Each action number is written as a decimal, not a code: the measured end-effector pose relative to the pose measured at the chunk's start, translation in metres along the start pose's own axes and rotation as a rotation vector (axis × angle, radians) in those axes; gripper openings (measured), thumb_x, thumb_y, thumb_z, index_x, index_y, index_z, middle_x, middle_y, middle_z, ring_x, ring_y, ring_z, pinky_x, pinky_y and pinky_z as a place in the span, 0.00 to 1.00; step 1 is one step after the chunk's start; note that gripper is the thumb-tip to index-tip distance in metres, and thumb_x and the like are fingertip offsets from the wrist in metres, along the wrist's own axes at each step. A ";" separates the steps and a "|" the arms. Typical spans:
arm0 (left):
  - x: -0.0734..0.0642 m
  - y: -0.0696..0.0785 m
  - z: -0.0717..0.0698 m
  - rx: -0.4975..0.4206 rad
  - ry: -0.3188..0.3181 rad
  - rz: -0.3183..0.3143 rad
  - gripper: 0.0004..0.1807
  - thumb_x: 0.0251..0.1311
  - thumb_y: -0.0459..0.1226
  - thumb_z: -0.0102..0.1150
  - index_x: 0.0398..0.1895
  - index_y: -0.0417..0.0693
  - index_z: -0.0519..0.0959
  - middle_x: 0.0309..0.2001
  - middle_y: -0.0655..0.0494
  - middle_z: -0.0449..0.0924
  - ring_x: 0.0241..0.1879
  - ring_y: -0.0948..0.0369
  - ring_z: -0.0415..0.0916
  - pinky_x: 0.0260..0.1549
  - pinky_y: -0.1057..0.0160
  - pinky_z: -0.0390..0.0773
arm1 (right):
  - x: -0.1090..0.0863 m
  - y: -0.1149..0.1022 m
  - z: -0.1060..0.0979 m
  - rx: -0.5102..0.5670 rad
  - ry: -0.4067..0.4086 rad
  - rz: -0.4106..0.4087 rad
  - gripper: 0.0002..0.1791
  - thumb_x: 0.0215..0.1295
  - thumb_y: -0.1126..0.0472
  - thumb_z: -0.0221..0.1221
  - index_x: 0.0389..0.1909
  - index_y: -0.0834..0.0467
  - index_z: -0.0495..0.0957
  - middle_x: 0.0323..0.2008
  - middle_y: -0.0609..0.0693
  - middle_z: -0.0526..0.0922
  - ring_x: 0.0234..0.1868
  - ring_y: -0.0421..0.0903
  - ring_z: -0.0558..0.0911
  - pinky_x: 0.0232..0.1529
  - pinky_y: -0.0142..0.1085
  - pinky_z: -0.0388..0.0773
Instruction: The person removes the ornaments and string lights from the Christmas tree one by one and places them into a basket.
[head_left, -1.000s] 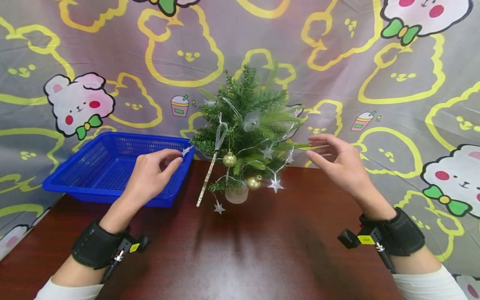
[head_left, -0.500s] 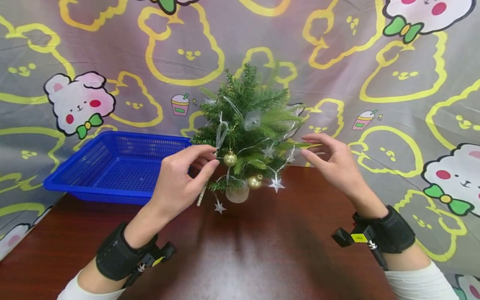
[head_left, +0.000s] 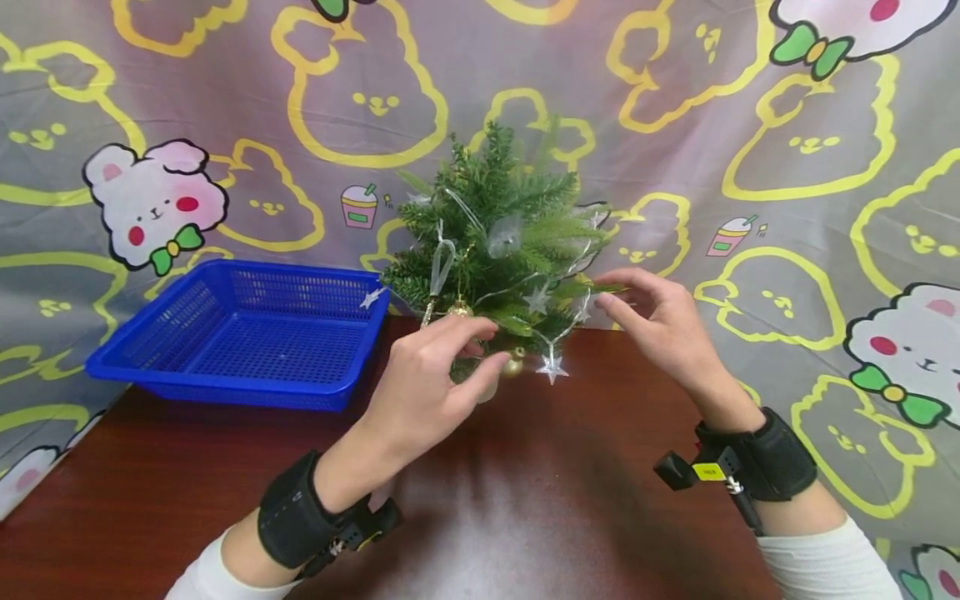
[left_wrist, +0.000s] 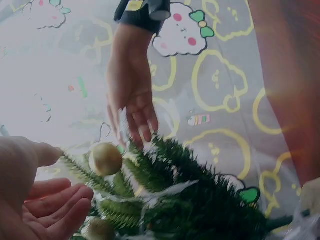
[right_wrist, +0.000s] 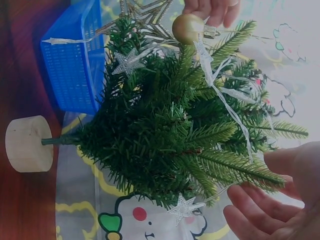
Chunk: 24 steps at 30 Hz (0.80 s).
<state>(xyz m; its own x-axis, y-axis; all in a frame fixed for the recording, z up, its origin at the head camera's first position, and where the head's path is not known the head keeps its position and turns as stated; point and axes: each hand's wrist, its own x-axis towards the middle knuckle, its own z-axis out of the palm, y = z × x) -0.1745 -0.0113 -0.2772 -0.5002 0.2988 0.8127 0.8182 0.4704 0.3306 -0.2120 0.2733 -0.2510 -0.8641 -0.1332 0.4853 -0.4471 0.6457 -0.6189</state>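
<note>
A small artificial Christmas tree (head_left: 491, 187) stands on the table, strung with a clear light string that carries star lights (head_left: 552, 368). My left hand (head_left: 427, 387) is in front of its lower branches, thumb and fingers apart, covering part of a glittery gold ball (head_left: 460, 306) and a gold stick ornament (head_left: 427, 315). A smooth gold ball (left_wrist: 106, 159) hangs near those fingers in the left wrist view. At the tree's right side my right hand (head_left: 663, 321) has loosely bent fingers around a light green branch tip (right_wrist: 267, 180), thumb on one side and fingers on the other.
A blue perforated basket (head_left: 225, 393) sits left of the tree, a star light (head_left: 371, 297) overlapping its right rim. The tree's round wooden base (right_wrist: 30, 144) rests on the dark brown table (head_left: 525, 533). A patterned cloth (head_left: 660, 50) hangs behind.
My left hand has moved right from beside the basket's star light, past the stick ornament, to the tree's lower front. My right hand has shifted slightly left onto the branch tip.
</note>
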 end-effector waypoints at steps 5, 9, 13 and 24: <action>-0.003 0.003 0.008 0.032 0.005 -0.015 0.13 0.57 0.42 0.70 0.42 0.45 0.83 0.37 0.54 0.86 0.34 0.63 0.83 0.36 0.64 0.82 | 0.001 0.000 0.001 0.000 0.004 -0.016 0.13 0.72 0.57 0.57 0.53 0.56 0.81 0.41 0.60 0.87 0.36 0.26 0.83 0.29 0.29 0.74; -0.003 0.004 0.011 0.045 0.009 -0.012 0.15 0.57 0.43 0.71 0.42 0.44 0.83 0.38 0.54 0.87 0.35 0.63 0.84 0.37 0.63 0.82 | 0.001 0.000 0.001 -0.005 0.005 -0.020 0.13 0.73 0.57 0.56 0.53 0.56 0.81 0.40 0.58 0.88 0.36 0.25 0.82 0.29 0.29 0.74; -0.002 0.006 0.012 0.071 0.008 -0.015 0.15 0.56 0.44 0.71 0.41 0.46 0.83 0.37 0.55 0.87 0.37 0.63 0.84 0.38 0.62 0.82 | 0.001 -0.001 0.001 -0.004 0.007 -0.023 0.13 0.73 0.58 0.56 0.53 0.58 0.81 0.40 0.58 0.88 0.36 0.25 0.82 0.30 0.29 0.74; 0.002 0.011 0.020 0.115 0.009 -0.027 0.11 0.56 0.44 0.71 0.38 0.48 0.85 0.30 0.58 0.87 0.28 0.64 0.82 0.28 0.63 0.79 | 0.001 -0.002 0.002 0.011 0.012 -0.020 0.13 0.73 0.58 0.56 0.52 0.56 0.81 0.41 0.60 0.87 0.37 0.27 0.83 0.31 0.28 0.76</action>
<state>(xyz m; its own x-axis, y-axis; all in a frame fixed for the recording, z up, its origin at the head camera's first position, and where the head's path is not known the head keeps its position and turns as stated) -0.1723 0.0110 -0.2819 -0.5182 0.2776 0.8089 0.7666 0.5702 0.2954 -0.2128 0.2701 -0.2506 -0.8524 -0.1367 0.5048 -0.4665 0.6350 -0.6158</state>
